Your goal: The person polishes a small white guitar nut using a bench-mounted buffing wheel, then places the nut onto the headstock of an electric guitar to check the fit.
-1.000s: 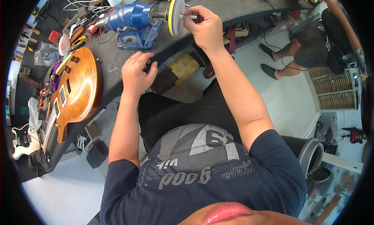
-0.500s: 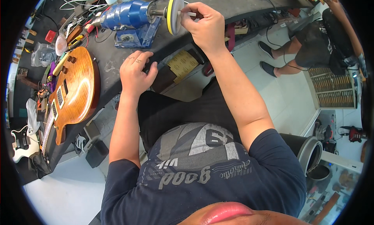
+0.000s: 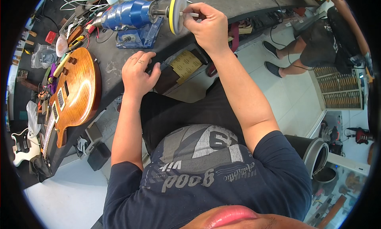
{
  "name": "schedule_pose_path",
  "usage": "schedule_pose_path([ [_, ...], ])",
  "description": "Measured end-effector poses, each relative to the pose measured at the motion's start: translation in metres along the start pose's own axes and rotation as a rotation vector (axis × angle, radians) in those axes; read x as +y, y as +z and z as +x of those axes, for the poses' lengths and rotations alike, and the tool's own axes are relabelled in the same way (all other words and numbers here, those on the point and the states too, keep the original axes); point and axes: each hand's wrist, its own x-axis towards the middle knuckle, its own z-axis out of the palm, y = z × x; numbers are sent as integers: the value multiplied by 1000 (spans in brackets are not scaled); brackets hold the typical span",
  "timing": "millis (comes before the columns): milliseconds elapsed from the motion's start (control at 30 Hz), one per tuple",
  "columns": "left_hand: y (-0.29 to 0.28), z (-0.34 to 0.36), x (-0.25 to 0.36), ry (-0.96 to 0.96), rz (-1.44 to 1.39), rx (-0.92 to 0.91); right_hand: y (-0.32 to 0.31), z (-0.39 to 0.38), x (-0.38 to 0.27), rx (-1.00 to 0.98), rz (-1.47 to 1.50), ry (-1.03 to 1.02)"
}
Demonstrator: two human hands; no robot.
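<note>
My right hand [image 3: 207, 27] pinches a small pale strip [image 3: 193, 14] between thumb and fingers. The strip's inner end is at the face of a round sanding disc [image 3: 177, 12] with a yellow rim; I cannot tell whether it touches. This disc sits on the shaft of a blue bench motor [image 3: 131, 14], which stands on a blue base. Lower left of the disc, my left hand [image 3: 139, 73] lies at the front edge of the dark bench [image 3: 113, 66]. It holds nothing, its thumb apart from the fingers.
An amber electric guitar body [image 3: 79, 88] lies on the bench at left, amid tools and cables. Yellow sandpaper [image 3: 185, 66] is below the bench edge. At right are another person's legs [image 3: 291, 60], a rack of small drawers [image 3: 341, 88] and a black cylindrical bin [image 3: 313, 153].
</note>
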Motion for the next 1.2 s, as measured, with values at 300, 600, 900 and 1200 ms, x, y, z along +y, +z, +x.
schedule_pose_path([
  [300,1,0,1,9,4,4,-2,-1,4,-9,-53,-16],
  [600,2,1,-1,14,14,3,-2,-2,3,-21,-63,6],
  [900,-5,-3,2,-34,7,-18,-26,-44,-25,-31,-35,-9],
  [1200,-33,6,101,-149,-702,-28,-49,-119,-55,-287,1244,628],
])
